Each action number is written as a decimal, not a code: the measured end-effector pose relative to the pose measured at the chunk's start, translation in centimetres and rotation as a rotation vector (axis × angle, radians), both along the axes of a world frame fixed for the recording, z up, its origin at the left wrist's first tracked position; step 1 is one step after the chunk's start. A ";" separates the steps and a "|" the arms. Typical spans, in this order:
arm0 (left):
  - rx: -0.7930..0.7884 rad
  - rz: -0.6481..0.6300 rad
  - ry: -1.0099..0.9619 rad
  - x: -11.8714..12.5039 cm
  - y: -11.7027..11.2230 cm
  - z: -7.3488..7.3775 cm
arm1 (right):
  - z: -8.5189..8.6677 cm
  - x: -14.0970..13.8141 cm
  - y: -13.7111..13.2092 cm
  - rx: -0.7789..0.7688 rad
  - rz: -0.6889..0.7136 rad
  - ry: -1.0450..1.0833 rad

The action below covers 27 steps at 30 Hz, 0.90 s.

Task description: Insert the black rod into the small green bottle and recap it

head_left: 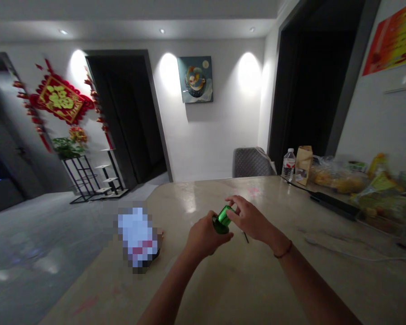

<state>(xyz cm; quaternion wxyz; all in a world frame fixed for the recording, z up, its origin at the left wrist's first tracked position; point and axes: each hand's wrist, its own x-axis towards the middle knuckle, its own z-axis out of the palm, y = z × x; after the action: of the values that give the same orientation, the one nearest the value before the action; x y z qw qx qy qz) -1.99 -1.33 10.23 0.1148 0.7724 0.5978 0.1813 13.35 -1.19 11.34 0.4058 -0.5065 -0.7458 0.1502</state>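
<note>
Above the table, my left hand (203,234) is wrapped round a dark green rounded object (219,226); its kind is hard to make out. A shiny green metallic cylinder (225,215) stands tilted at the mouth or top of that object. My right hand (249,218) has its thumb and fingers closed on the cylinder from the right. Whether the two green parts are joined cannot be seen. Just below my right hand lies a thin dark stick-like thing (246,237) on the tabletop (257,289).
Left on the table is a blurred-out phone-like object (137,237). Along the right side stand a water bottle (288,164), a brown paper bag (303,165), plastic bags of food (338,178) and a black power strip (334,204) with its cable. A grey chair (252,162) is at the far edge.
</note>
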 end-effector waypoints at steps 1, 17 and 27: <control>-0.001 0.000 -0.001 0.0 0.0 0.0 | 0.1 0.0 0.0 0.000 -0.022 -0.005; -0.051 -0.058 -0.143 0.1 0.0 -0.5 | -0.2 2.7 1.3 -0.065 -0.030 0.192; -0.047 -0.083 -0.229 0.1 0.1 -0.7 | -5.7 5.7 6.6 -0.287 -0.174 0.983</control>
<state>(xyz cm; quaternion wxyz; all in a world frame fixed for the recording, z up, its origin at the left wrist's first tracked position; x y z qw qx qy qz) -1.92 -1.19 9.53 0.2078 0.7678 0.5525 0.2492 19.05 5.38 5.65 0.6457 -0.4869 -0.3943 0.4366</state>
